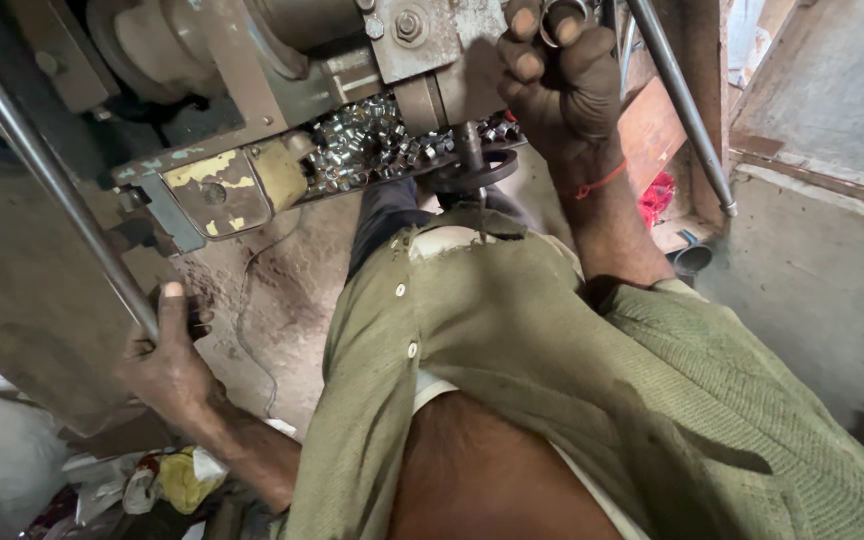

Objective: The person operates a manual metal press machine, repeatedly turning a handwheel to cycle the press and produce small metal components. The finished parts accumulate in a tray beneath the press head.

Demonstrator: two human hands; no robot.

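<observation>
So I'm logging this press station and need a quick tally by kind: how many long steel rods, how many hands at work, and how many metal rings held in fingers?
Long steel rods: 2, left rod gripped by the left hand, and right rod
Hands: 2, counting the right hand
Metal rings in fingers: 1, ring
Total: 5
The small shiny pieces on the machine are too many to count.

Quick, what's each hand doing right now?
Left hand: closed around the long metal lever rod.
Right hand: pinching a small metal ring at the machine.
</observation>
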